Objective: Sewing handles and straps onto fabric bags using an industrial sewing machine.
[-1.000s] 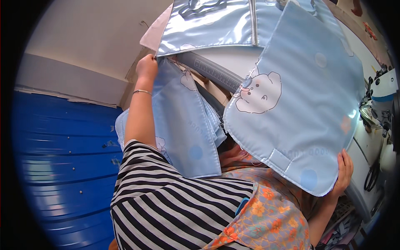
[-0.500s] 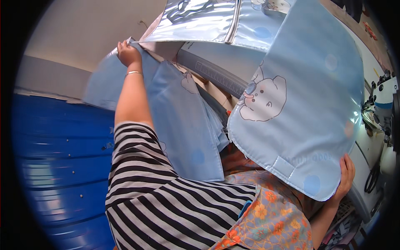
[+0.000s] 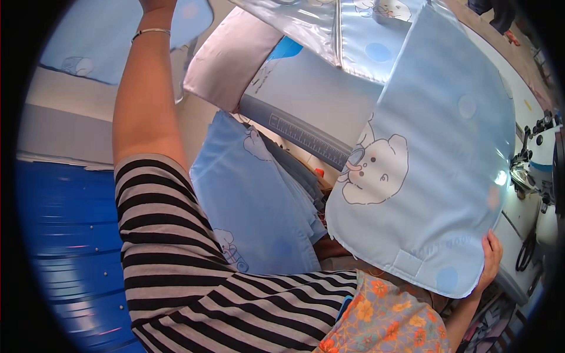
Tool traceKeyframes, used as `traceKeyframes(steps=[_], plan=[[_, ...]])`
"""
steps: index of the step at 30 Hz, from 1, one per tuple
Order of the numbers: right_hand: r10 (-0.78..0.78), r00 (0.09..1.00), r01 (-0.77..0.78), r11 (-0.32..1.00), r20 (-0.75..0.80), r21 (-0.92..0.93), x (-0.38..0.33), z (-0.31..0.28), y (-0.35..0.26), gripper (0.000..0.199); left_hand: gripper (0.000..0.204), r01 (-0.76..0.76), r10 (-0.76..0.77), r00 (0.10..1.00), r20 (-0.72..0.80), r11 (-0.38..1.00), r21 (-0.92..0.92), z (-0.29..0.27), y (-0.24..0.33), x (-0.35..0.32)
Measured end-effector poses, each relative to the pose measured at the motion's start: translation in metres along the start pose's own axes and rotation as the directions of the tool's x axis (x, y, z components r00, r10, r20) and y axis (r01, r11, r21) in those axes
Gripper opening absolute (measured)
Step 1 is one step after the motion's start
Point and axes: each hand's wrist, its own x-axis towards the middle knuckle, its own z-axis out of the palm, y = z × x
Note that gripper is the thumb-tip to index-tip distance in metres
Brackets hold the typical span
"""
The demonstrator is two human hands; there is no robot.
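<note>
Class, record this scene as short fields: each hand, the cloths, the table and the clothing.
Left hand: mostly cut off by the picture's top edge, at a blue cloth; grip not visible
Right hand: at the lower right corner of a large blue cloth
Large cloth's print: white cartoon animal
Layered blue cloths: left of the large cloth
Table: pale top, ruler marks along a gray edge
Clothing: striped top, flowered apron

"What do they wear?"
"A shirt [image 3: 182,291] striped black and grey, and a thin silver bangle [image 3: 150,30]."
"And the apron [image 3: 391,317]?"
"Greyish, with orange and yellow flowers."
</note>
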Motion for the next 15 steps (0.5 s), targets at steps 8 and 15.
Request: traceKeyframes(steps=[8,15], plan=[[-0.019,0.998,0.02,0.999,-0.052,0.025,0.002,0.006,0.001,0.033,0.028,0.373,-0.384,0.844,0.375,0.922,0.105,0.024,-0.041,-0.177],[0.017,0.998,-0.015,0.999,-0.053,0.041,0.011,0.002,-0.007,0.028,0.056,0.613,-0.445,0.166,0.88,0.745,0.261,0.002,0.007,-0.269]])
